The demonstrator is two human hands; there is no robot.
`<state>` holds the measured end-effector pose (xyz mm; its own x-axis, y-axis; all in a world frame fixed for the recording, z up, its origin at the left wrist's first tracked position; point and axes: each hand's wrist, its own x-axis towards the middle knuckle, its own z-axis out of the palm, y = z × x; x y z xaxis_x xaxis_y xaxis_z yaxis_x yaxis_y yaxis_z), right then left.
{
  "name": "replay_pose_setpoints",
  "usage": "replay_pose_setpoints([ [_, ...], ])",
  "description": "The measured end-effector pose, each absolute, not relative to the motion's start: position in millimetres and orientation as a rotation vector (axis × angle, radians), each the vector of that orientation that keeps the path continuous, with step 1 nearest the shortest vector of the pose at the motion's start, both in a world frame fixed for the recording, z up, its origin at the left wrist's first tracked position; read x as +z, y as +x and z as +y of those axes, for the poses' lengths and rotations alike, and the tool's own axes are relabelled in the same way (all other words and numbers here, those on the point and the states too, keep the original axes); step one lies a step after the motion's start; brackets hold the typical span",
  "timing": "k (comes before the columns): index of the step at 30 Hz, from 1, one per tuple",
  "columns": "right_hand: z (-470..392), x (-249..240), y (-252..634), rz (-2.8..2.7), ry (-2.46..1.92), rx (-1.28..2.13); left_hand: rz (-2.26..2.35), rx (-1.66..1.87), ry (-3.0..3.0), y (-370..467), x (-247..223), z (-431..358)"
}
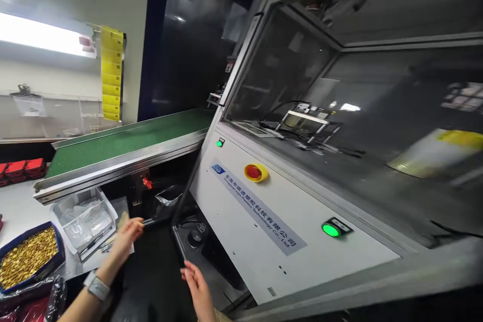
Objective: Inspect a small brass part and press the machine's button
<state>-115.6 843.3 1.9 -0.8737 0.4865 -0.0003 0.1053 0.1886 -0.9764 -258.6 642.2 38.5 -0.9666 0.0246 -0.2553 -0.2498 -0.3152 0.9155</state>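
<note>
Looking down from the head camera, the left hand (127, 234) reaches out at the lower left with its fingers spread and empty, the tips close to a dark metal bar (158, 220) under the belt, though the blur makes it hard to say whether they touch it; a grey watch (96, 287) sits on that wrist; the right hand (196, 289) hangs lower, near the bottom edge, palm loose and fingers open, holding nothing, just beside the lower corner of the white machine cabinet (264, 241); both hands sit in the dark gap between the table and the cabinet, likely because the space under the belt is reached from there; just left of the left hand stands a white tray (109, 209) of clear plastic bags, set at the table's edge within easy reach; further left a blue tray (56, 261) heaped with small brass parts lies on the white table (18, 206); above them a green conveyor belt (124, 141) slopes toward the machine's window; on the cabinet's front a red stop button (255, 172) sits between two lit green buttons (331, 230), placed where a standing person can hit them; red boxes (22, 168) line the far left.
</note>
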Motion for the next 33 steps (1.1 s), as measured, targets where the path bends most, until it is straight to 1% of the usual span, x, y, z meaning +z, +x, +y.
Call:
replay_pose_setpoints([
  [2,844,32,-119,-2.125,-0.532,1.708,1.329,2.262,0.023,-221,62,705],
  [5,848,92,-112,-2.068,-0.473,1.425,0.959,2.176,0.256,-176,106,759],
  [8,853,141,-92,-1.965,-0.441,1.158,0.800,2.148,0.316,-156,148,777],
  [12,856,178,-65,-1.936,-0.305,0.910,0.677,2.113,0.338,-142,179,783],
  [15,855,193,-53,-1.938,-0.238,0.797,0.571,2.123,0.335,-127,188,788],
  [19,859,203,-44,-1.942,-0.186,0.731,0.507,2.146,0.355,-112,196,794],
  [28,884,205,-29,-1.998,-0.100,0.701,0.545,2.170,0.291,-97,199,808],
  [33,898,206,-23,-2.032,-0.068,0.665,0.481,2.133,0.272,-90,194,818],
])
